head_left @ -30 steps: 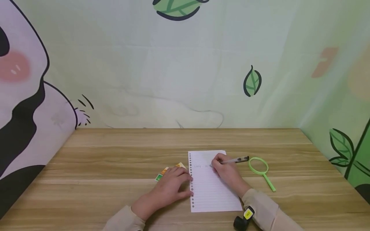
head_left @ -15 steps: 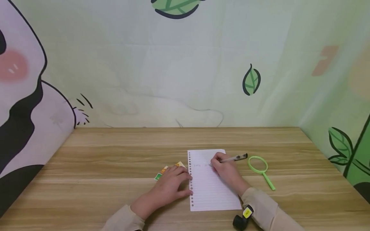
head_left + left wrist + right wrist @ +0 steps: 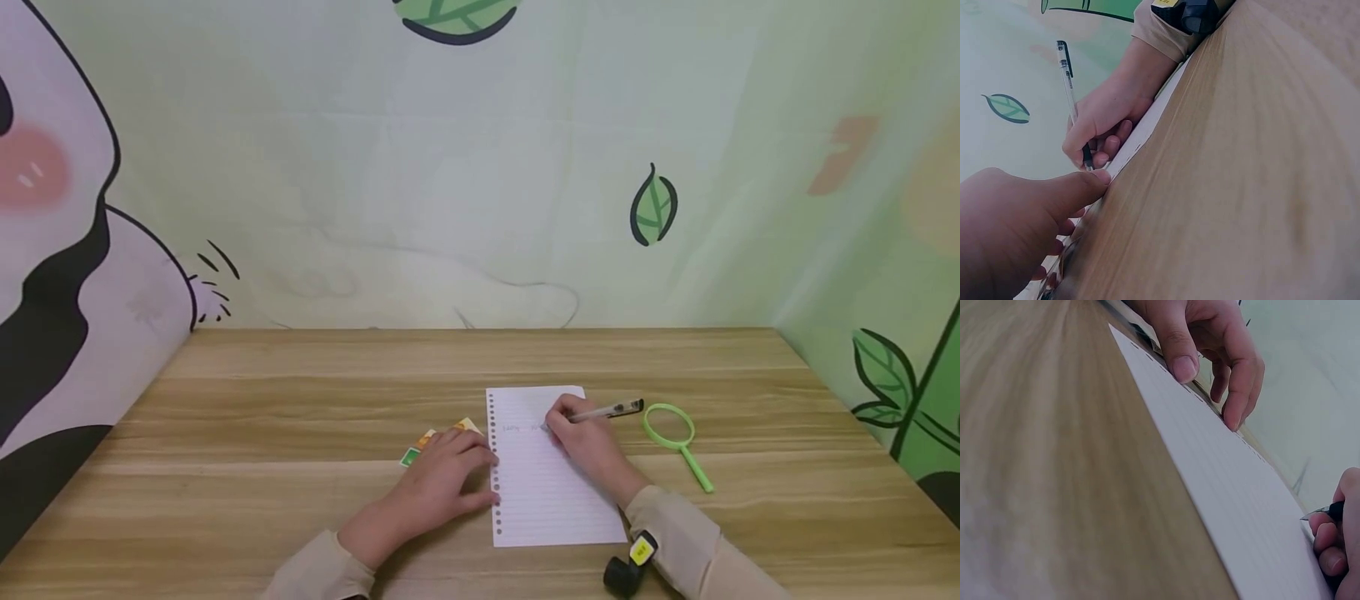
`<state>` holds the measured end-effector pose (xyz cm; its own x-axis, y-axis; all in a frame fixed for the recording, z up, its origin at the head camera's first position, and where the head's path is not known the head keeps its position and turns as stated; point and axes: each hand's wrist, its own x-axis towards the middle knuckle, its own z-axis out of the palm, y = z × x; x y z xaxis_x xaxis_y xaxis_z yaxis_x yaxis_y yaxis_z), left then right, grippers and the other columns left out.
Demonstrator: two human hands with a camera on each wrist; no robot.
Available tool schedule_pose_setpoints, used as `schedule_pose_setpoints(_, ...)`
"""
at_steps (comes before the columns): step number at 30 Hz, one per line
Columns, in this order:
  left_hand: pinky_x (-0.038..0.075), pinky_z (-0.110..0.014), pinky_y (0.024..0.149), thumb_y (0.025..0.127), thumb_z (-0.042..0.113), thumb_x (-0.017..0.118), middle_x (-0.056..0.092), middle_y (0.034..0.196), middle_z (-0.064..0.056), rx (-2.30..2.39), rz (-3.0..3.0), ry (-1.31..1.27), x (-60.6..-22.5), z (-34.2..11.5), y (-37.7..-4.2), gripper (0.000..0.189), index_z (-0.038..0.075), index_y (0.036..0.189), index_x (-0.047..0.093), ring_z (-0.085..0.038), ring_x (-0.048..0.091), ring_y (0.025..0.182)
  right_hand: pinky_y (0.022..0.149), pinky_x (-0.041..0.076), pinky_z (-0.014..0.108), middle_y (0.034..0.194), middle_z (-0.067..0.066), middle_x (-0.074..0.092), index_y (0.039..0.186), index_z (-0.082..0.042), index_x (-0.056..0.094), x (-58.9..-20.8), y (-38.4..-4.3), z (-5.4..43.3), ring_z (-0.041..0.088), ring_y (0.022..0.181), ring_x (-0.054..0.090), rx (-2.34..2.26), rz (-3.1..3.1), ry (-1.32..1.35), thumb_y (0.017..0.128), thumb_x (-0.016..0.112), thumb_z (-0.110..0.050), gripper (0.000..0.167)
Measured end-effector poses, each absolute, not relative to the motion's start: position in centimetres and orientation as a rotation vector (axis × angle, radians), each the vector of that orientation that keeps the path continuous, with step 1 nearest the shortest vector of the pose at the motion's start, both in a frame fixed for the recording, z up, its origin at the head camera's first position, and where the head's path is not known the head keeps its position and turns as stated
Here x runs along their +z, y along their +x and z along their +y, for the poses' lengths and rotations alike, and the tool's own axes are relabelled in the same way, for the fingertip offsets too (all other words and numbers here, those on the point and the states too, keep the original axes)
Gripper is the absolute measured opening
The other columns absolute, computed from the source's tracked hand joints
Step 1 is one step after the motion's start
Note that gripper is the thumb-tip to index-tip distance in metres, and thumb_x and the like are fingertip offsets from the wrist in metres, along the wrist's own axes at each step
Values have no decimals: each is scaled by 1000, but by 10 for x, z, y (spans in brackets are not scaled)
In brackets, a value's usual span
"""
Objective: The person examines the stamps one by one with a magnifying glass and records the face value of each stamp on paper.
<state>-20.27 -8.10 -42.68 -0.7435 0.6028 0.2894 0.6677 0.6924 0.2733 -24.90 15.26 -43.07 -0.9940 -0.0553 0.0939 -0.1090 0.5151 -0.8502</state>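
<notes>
A lined sheet of loose-leaf paper (image 3: pixel 555 500) with punched holes down its left edge lies on the wooden table. My right hand (image 3: pixel 592 450) pinches a clear gel pen (image 3: pixel 618 409) with a black cap end, its tip at the paper near the upper lines. Faint handwriting (image 3: pixel 512 428) runs along one line left of the tip. My left hand (image 3: pixel 442 475) rests with spread, gently bent fingers, thumb and fingertips on the sheet's punched edge. In the right wrist view the pen's dark grip and metal tip (image 3: pixel 1305 518) show over the paper.
Small colourful cards (image 3: pixel 411 456) lie partly hidden under or behind the left hand. A green magnifying glass (image 3: pixel 697 471) lies right of the paper. A black wrist camera (image 3: pixel 624 575) sits at the right sleeve. A printed cloth backdrop (image 3: pixel 450 208) rises behind the table.
The head view has shifted slightly, so the table appears a little higher. The right hand keeps the pen at nearly the same spot on the paper; the left hand stays in place.
</notes>
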Motion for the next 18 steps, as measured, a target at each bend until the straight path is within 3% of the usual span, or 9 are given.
schedule_pose_setpoints(18,42,-40,103,80,42,74,62,117,0,-546,-2730,-1033,-425,-81,-202,40,16,109,67,-19,54,113,48,36,19,58,1,52,76,-4,60,-430,-248,153,9,50,44,1649,-2600,64,87,56,-10,13)
